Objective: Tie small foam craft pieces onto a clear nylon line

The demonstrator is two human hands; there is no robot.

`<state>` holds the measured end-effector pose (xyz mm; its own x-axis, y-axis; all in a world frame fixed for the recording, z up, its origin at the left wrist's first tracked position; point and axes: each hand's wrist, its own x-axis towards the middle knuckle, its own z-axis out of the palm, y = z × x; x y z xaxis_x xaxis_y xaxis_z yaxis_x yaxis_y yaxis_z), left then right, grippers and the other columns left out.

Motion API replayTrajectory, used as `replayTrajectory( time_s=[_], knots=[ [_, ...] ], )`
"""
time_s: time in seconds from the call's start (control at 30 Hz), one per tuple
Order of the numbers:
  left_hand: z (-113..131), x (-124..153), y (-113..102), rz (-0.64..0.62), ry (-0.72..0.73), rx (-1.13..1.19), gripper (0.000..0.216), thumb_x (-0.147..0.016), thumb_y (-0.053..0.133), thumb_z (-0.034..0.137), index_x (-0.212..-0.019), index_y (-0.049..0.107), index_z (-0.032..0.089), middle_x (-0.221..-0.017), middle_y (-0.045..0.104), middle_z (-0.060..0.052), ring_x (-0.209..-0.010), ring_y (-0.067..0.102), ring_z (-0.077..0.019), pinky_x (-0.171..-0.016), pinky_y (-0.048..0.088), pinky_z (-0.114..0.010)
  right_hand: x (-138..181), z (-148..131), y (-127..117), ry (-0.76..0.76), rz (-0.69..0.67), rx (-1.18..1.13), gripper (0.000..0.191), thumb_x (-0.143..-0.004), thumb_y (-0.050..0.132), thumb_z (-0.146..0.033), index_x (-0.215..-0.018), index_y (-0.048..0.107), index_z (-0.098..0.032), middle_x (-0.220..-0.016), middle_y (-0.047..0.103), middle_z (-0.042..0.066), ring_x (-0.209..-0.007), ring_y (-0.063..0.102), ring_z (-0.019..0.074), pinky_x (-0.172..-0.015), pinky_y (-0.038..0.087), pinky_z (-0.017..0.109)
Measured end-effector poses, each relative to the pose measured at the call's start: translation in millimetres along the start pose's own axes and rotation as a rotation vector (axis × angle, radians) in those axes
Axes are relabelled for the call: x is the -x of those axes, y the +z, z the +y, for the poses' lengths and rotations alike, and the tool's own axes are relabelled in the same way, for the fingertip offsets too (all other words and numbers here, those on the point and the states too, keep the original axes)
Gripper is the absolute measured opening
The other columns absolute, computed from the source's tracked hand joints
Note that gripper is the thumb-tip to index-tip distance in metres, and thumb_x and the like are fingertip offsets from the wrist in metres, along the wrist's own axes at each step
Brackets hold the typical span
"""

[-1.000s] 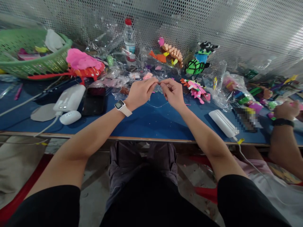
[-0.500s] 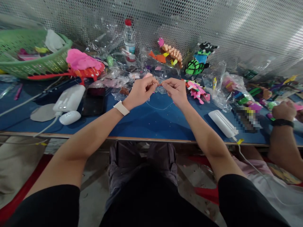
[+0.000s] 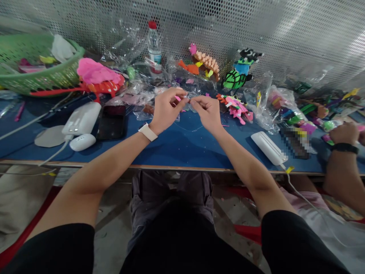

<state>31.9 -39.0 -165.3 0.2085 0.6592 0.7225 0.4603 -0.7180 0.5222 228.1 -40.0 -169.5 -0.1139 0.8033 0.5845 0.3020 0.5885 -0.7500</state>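
Note:
My left hand (image 3: 168,108), with a pale band on its wrist, is curled in a loose pinch above the blue table (image 3: 182,148). Its thumb tip meets the fingertips of my right hand (image 3: 207,111), which are pressed together. Between the two sets of fingertips is a small red piece (image 3: 189,101), probably modelling clay, mostly covered by the fingers. Clear plastic wrappers (image 3: 142,91) lie behind my left hand. Just right of my right hand sits a pink clay figure (image 3: 237,108).
A green basket (image 3: 57,78), a pink-and-red clay figure (image 3: 98,78), a power bank (image 3: 82,118) and a phone (image 3: 112,122) are on the left. A bottle (image 3: 154,49) and clay animals (image 3: 236,78) stand behind. Rightward are another power bank (image 3: 268,147) and another person's hand (image 3: 344,134).
My hands have come closer together, and less of the red piece shows between them. My left index finger has lifted away from the thumb. The camera view has shifted slightly.

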Motion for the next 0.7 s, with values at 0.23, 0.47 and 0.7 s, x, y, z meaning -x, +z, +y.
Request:
replayTrajectory(
  time_s=[0.23,0.47,0.7],
  knots=[
    [-3,-4,-3,0.038,0.047,0.074,0.023,-0.111,0.07,0.042,-0.113,0.08,0.023,-0.104,0.082,-0.01,-0.087,0.076,-0.0188,-0.073,0.062,-0.03,1,1,1,-0.019,-0.007,-0.002,0.049,-0.1,0.074,-0.074,-0.092,0.081,-0.027,-0.06,0.046,-0.003,-0.058,0.043,0.0151,-0.055,0.04,0.03],
    [-11,-8,-4,0.037,0.166,0.044,0.024,-0.111,0.07,0.042,-0.107,0.083,0.023,-0.09,0.077,-0.008,-0.08,0.072,-0.02,-0.073,0.059,-0.035,0,-5,-5,-0.079,-0.038,0.07,0.046,-0.104,0.072,-0.067,-0.09,0.082,-0.025,-0.062,0.049,-0.003,-0.056,0.04,0.0134,-0.058,0.039,0.031],
    [-14,-9,-3,0.024,0.241,-0.021,0.027,-0.115,0.063,0.038,-0.112,0.086,0.023,-0.087,0.076,-0.008,-0.076,0.069,-0.0192,-0.069,0.055,-0.033,-2,-4,-10,-0.069,-0.076,0.144,0.042,-0.105,0.071,-0.066,-0.098,0.082,-0.026,-0.061,0.043,-0.004,-0.057,0.041,0.0161,-0.059,0.039,0.032]
  ],
)
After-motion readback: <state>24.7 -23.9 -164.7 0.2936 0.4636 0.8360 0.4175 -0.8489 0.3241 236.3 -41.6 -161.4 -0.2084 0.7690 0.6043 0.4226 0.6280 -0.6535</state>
